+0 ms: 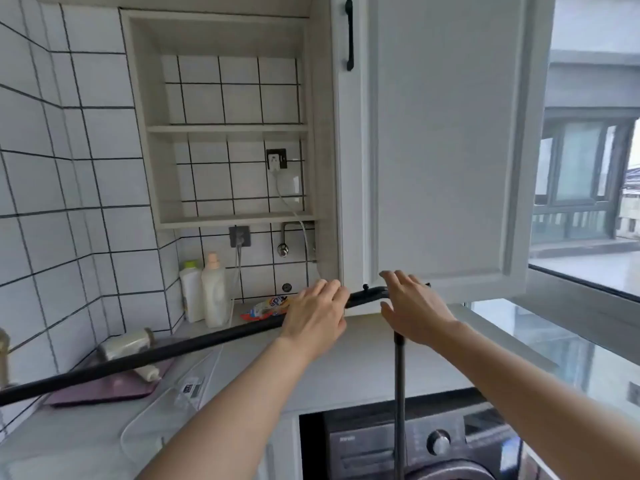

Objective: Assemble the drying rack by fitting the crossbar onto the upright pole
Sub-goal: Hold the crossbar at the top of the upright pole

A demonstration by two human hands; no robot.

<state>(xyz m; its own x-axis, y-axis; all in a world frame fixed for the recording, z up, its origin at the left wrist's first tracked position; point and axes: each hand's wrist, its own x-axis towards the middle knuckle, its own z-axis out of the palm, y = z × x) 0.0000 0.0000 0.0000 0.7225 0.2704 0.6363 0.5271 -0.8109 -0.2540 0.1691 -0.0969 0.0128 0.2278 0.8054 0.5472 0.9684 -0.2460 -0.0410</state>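
Observation:
A long black crossbar runs from the lower left edge up to the middle of the view, slanting upward to the right. My left hand is wrapped around it near its right end. My right hand rests over the bar's end, fingers spread, right above the top of the grey upright pole. The pole rises straight from the bottom edge. The joint between bar and pole is hidden under my right hand.
A white cabinet door hangs open just behind my hands. Two detergent bottles, a snack packet, a purple board and clear plastic wrap lie on the countertop. A dark washing machine sits below. A window is at the right.

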